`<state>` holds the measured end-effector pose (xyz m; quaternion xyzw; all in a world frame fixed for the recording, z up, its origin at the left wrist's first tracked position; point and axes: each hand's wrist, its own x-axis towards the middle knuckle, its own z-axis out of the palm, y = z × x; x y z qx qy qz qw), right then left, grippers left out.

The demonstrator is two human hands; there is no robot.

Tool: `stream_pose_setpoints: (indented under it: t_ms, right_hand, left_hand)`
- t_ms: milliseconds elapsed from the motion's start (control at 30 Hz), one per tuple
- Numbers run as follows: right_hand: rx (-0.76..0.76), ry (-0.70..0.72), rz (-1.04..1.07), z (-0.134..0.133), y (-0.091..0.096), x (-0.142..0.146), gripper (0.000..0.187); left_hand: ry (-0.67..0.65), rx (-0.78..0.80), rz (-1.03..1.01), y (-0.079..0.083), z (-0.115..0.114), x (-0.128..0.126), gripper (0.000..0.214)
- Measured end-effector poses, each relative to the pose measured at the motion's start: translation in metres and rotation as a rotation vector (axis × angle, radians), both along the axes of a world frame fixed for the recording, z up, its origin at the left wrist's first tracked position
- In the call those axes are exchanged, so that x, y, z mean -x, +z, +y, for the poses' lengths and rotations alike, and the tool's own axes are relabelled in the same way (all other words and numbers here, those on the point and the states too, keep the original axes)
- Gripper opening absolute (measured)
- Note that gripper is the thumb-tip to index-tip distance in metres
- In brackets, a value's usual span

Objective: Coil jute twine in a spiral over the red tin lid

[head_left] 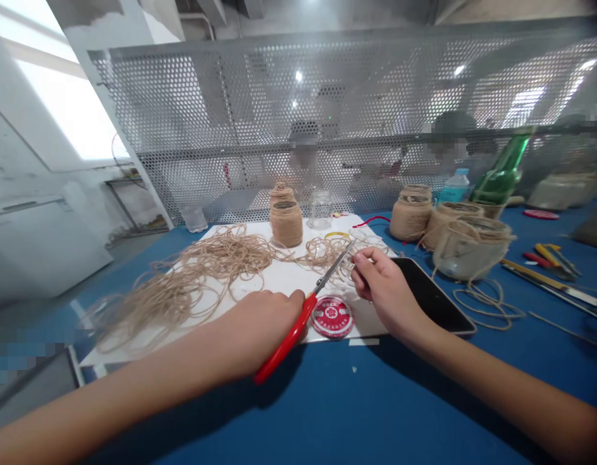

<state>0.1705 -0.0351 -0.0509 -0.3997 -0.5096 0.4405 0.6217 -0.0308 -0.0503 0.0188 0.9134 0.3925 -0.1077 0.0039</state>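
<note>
My left hand (267, 323) was closed around the red handles of the scissors (297, 326), their blades slanting up over the white board (286, 276) toward my right hand (386, 287). The right fingertips were drawn together beside the blade tips — whether they gripped a strand, I could not tell. Loose twine (235, 255) lay heaped on the board's left part. Containers: behind the scissors stood an upright jar (286, 227) wound in twine, its mouth dark and its contents hidden; right of it, a clear glass jar (320, 210); at far left, a clear plastic cup (196, 219). On the right, a partly wrapped jar (466, 253) showed bare glass below its twine. Behind it leaned a green bottle (499, 177) — its base was hidden. The round red tin (332, 316) lay flat between my hands.
</note>
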Motion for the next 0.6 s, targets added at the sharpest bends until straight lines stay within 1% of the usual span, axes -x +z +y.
stream_pose_setpoints:
  t_ms: [133, 233, 333, 467, 533, 600]
  right_hand:
    - [0.009, 0.003, -0.017, 0.001, 0.0, 0.0, 0.023]
    - [0.032, -0.028, -0.038, 0.01, 0.001, -0.005, 0.023]
    - [0.075, -0.097, -0.058, 0.024, -0.001, -0.016, 0.021]
    - [0.161, -0.159, -0.088, 0.04, -0.008, -0.032, 0.02]
    - [0.191, -0.167, -0.095, 0.044, -0.011, -0.039, 0.024]
    - [0.204, -0.161, -0.099, 0.044, -0.012, -0.043, 0.027]
  left_hand:
    - [-0.022, -0.07, 0.003, -0.009, 0.006, 0.0, 0.012]
    - [-0.024, -0.091, -0.036, -0.013, 0.019, -0.003, 0.014]
    - [-0.022, -0.04, -0.077, -0.011, 0.038, -0.015, 0.014]
    - [-0.058, 0.026, -0.132, -0.007, 0.06, -0.033, 0.022]
    - [-0.04, 0.019, -0.168, -0.007, 0.07, -0.037, 0.026]
    - [0.009, -0.01, -0.183, -0.006, 0.078, -0.035, 0.027]
